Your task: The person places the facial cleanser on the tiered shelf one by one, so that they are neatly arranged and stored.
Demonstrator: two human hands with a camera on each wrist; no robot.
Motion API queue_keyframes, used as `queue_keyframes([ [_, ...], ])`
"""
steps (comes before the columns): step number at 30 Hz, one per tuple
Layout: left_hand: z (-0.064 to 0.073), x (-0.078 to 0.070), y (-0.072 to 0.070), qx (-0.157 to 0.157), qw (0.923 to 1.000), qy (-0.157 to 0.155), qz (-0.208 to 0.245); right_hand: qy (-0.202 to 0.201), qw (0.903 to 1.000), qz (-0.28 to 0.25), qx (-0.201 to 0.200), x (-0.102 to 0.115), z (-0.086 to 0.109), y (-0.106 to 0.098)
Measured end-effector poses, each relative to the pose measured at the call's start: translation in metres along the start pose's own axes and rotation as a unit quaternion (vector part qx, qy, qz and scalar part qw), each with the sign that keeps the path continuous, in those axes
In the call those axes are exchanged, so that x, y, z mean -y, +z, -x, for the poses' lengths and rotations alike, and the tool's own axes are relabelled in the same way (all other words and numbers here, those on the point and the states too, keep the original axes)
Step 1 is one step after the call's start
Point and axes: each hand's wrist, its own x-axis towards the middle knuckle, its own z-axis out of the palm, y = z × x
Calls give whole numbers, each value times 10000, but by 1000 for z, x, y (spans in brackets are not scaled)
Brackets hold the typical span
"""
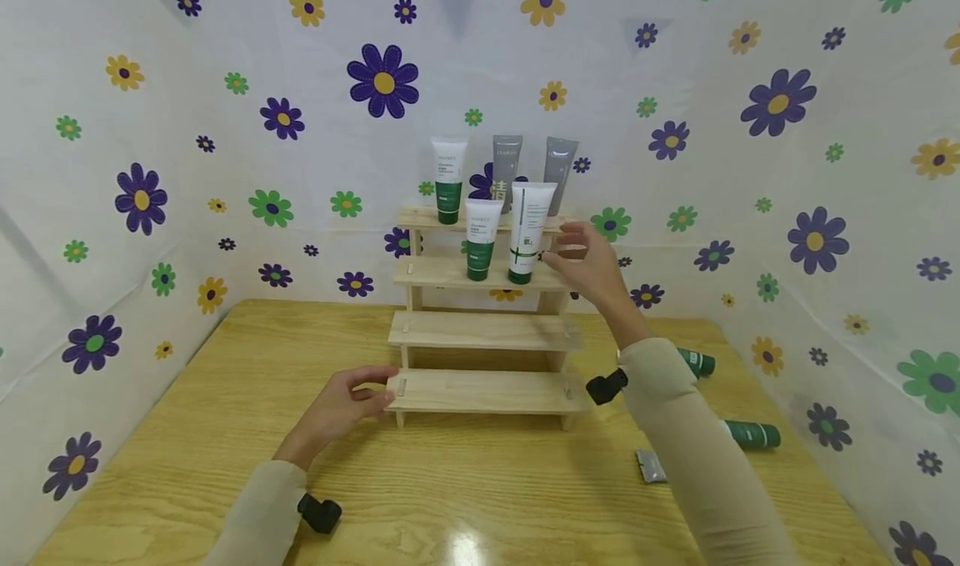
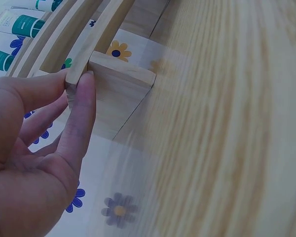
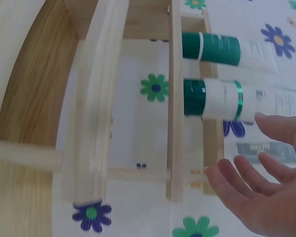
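Observation:
A stepped wooden display stand has several shelves. My left hand pinches the left end of its lowest shelf between thumb and fingers, as the left wrist view also shows. On the second shelf from the top stand a tall white tube with a green cap and a shorter white-and-green tube. My right hand is beside the tall tube, fingers spread and loosely bent, gripping nothing; its thumb is close to that tube in the right wrist view. Whether it touches is unclear.
On the top shelf stand a white-and-green tube and two grey tubes. Green-ended tubes lie at the table's right, partly behind my right sleeve, near a small grey piece. Flowered cloth surrounds the table.

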Motion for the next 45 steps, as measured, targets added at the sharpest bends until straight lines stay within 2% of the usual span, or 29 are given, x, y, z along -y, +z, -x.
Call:
queue_keyframes([
  [7,-1,-2,-2,45,9998,157,-66,-216,9968,641,430,-27,13,-37],
  [13,0,1,-5,96,9996,248,0,-55,9888,1254,810,-54,23,-58],
  [21,-1,-1,-3,65,9999,91,-23,224,9680,2201,1189,-87,29,-73],
  [27,-1,-3,-1,30,10000,54,-49,367,9558,2503,1500,-115,29,-80],
  [32,-1,-2,0,29,9999,66,-74,334,9442,2818,1670,-138,32,-81],
  [38,-2,-2,1,-36,9999,-51,-107,322,9385,3065,1554,-162,37,-85],
  [45,-1,-4,0,11,9999,36,-107,-35,9369,3285,1194,-185,38,-91],
])
